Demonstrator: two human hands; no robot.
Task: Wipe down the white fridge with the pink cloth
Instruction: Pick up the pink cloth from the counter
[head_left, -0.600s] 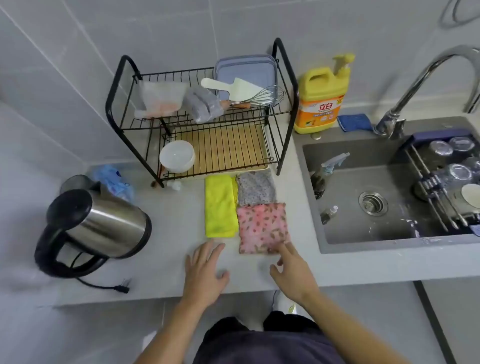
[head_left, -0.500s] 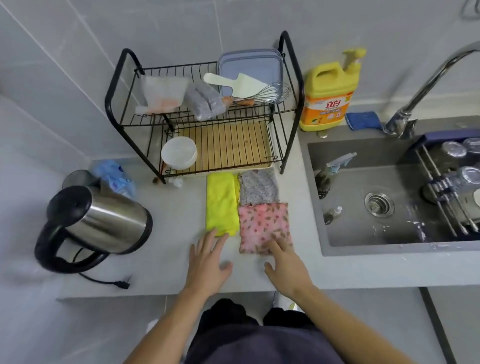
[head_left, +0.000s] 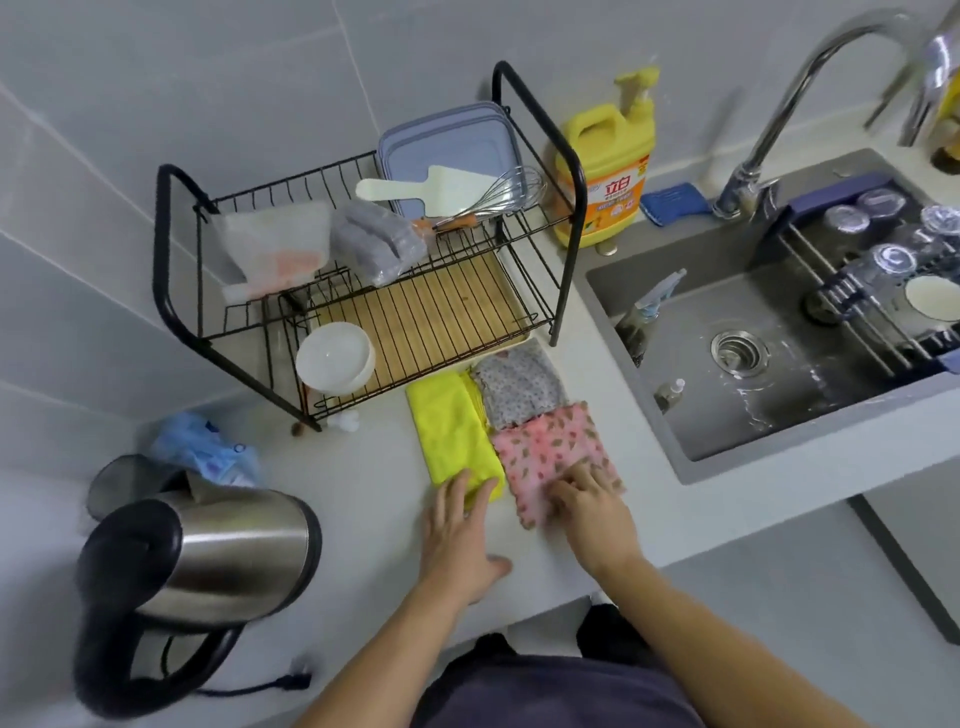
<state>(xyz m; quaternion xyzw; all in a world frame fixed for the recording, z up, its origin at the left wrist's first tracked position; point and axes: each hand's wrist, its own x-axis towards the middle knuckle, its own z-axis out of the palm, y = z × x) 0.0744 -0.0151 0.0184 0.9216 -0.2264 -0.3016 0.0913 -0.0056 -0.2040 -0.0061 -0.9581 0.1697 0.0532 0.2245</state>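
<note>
Head view: a person's left hand (head_left: 457, 540) lies flat on the grey table (head_left: 363, 467), straight fingertips touching the near edge of a yellow cloth (head_left: 452, 431), while the right hand (head_left: 597, 514) bends its fingers onto the near end of the pink cloth (head_left: 550, 441); whether they pinch it cannot be told. The pink cloth lies folded between the yellow cloth and the sink (head_left: 727, 410), touching a grey patterned cloth (head_left: 519, 384) behind it

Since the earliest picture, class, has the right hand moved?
Yes. The right hand has slid forward across the counter, its fingers now on the pink cloth.
</note>
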